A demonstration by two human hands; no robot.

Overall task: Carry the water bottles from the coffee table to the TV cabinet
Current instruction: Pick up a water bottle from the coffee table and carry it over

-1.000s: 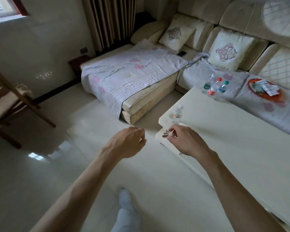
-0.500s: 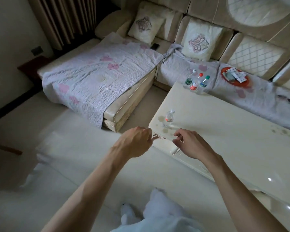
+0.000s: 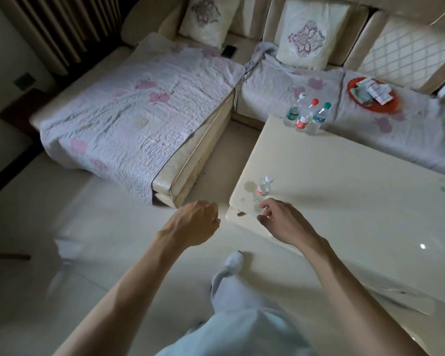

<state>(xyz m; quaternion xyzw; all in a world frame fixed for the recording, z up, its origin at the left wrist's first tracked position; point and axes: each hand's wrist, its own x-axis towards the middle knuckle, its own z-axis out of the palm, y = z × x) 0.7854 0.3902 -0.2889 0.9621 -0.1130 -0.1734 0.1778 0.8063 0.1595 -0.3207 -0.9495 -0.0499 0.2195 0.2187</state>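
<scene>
The table (image 3: pixel 344 201) is big and pale. A small bottle (image 3: pixel 263 187) stands on it, close to its near corner. Three more bottles stand in a tight row at the far corner of the table: one with a white cap (image 3: pixel 294 110), one with a red cap (image 3: pixel 305 116), and one with a green cap (image 3: pixel 319 119).

The right hand (image 3: pixel 285 223) is over the near corner of the table, just in front of the small bottle. Its fingers are spread a little and curl down, and it holds nothing. It is near the bottle but does not touch it.

The left hand (image 3: pixel 193 224) is off the table, over the floor (image 3: pixel 88 253) beside the near corner. Its fingers are curled in loosely, and it holds nothing.
</scene>
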